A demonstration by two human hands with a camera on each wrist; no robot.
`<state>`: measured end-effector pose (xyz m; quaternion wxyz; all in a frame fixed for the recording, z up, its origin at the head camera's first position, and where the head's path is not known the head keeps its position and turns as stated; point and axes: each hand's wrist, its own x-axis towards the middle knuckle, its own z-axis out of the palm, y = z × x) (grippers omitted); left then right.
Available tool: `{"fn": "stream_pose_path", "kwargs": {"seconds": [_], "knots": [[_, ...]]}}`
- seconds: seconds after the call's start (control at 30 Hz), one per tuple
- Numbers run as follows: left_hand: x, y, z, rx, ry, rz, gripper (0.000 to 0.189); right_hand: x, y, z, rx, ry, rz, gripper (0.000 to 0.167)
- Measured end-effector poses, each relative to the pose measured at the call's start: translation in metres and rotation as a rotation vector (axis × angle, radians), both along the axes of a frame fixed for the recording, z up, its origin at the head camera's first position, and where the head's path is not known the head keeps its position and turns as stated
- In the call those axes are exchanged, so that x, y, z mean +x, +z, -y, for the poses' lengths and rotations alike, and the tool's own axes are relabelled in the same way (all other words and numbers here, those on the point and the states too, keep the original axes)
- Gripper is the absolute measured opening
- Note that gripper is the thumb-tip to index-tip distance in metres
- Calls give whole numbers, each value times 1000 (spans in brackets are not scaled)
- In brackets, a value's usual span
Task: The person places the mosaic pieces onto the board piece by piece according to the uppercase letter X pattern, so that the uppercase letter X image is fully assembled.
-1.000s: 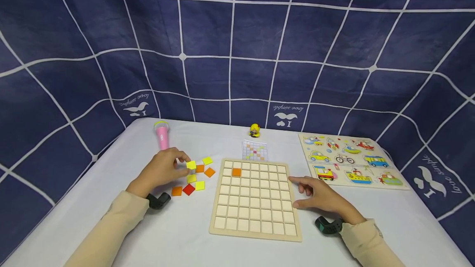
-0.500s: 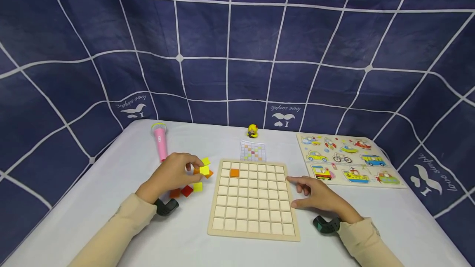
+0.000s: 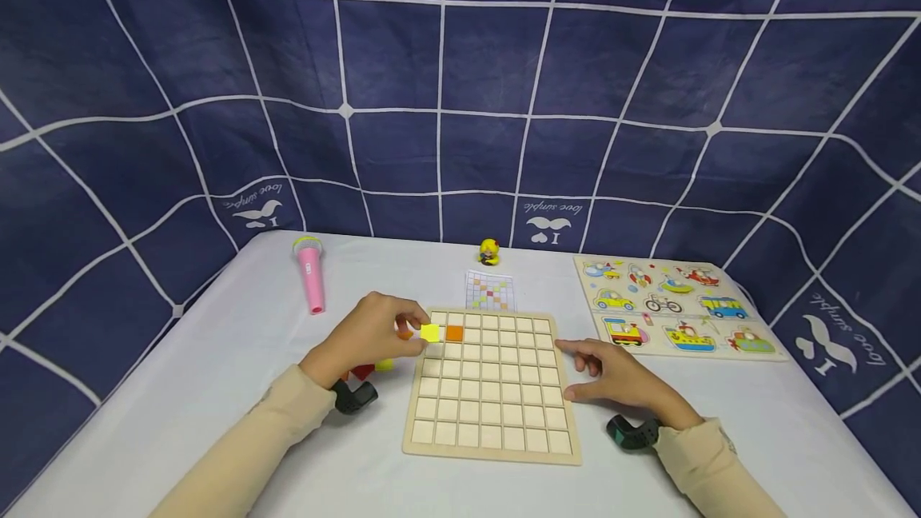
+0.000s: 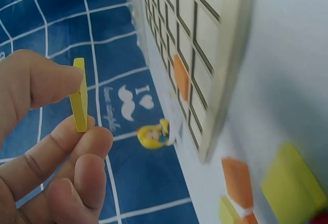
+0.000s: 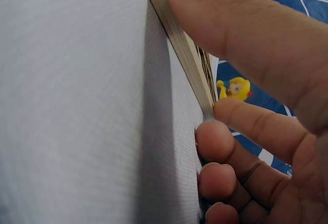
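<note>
My left hand (image 3: 370, 334) pinches a yellow square tile (image 3: 429, 333) between thumb and fingertips, held over the upper left of the wooden grid board (image 3: 491, 394). In the left wrist view that yellow tile (image 4: 79, 98) is seen edge-on, apart from the board. An orange tile (image 3: 455, 333) sits in one cell, just right of the held one. My right hand (image 3: 612, 378) touches the board's right edge with thumb and index fingertip spread along it; its other fingers are bent. Loose tiles, including a yellow one (image 4: 293, 185) and an orange one (image 4: 238, 183), lie left of the board, partly hidden by my left hand.
Behind the board lies a printed colour-grid card (image 3: 491, 290), with a small yellow-haired figurine (image 3: 488, 252) beyond it. A pink toy microphone (image 3: 312, 276) is at the back left. A vehicle puzzle board (image 3: 676, 306) lies at the right.
My left hand has carried the yellow tile rightward from the loose tiles to over the board's left side. The right hand stays at the board's edge.
</note>
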<state>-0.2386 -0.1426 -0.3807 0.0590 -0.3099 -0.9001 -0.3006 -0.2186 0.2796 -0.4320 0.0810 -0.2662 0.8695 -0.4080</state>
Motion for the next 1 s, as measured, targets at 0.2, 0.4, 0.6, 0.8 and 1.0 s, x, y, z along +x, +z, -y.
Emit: {"fn": "stream_pose_path", "kwargs": {"seconds": [0.2,0.4,0.6,0.8,1.0], "knots": [[-3,1,-18,9,-27,27,20,0,-1,0,9,-8,4,76],[-6,2,-35,5,-40,15,22,-1,0,2,10,-7,9,76],[-9,1,-52,20,-70,23,24,-2,0,3,12,-3,4,75],[-12,-2,-70,62,-117,56,24,-2,0,1,19,-7,3,76],[-14,-3,-84,90,-124,85,26,-2,0,-1,32,-9,-9,76]]}}
